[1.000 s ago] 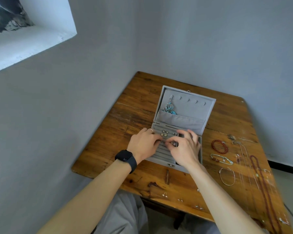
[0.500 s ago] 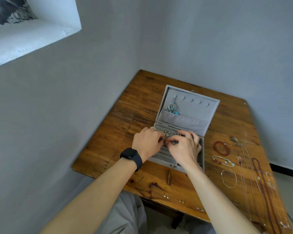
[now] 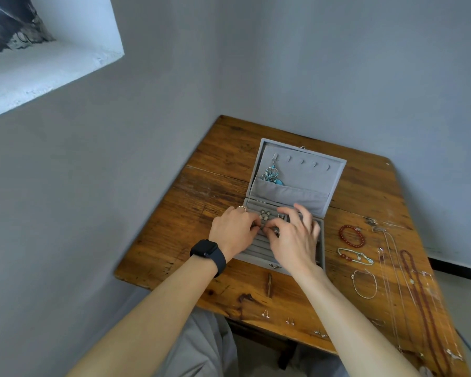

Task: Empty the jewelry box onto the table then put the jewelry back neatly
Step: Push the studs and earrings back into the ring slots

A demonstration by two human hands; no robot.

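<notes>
Where the table's near edge (image 3: 256, 321) meets the lap, two pairs of small stud earrings (image 3: 265, 313) lie on the wood, well apart from everything else. Just beyond them the grey jewelry box (image 3: 257, 261) sits open, with both hands over its rows of ring rolls.

The left hand (image 3: 234, 231), with a black watch (image 3: 207, 253) on its wrist, curls its fingertips down onto the rolls; I cannot tell whether it holds anything. The right hand (image 3: 294, 240) has its outer fingers spread and lifted, while thumb and forefinger seem to pinch a small dark ring (image 3: 275, 231) against the rolls, though the piece is too small to be sure. Between the hands a flower-shaped cluster (image 3: 264, 214) is tucked into the rolls.

To the right of the box lie a thin silver bracelet (image 3: 354, 281), a chain bracelet with red beads (image 3: 355, 255) and a red bead bracelet (image 3: 341, 235). Further right run fine chains (image 3: 392, 268) and a long brown bead necklace (image 3: 419, 295).

Behind the hands the lid (image 3: 310, 175) stands up, with a turquoise pendant (image 3: 272, 175) hanging from its leftmost hook into the pocket (image 3: 291, 193). Grey walls meet behind the table.
</notes>
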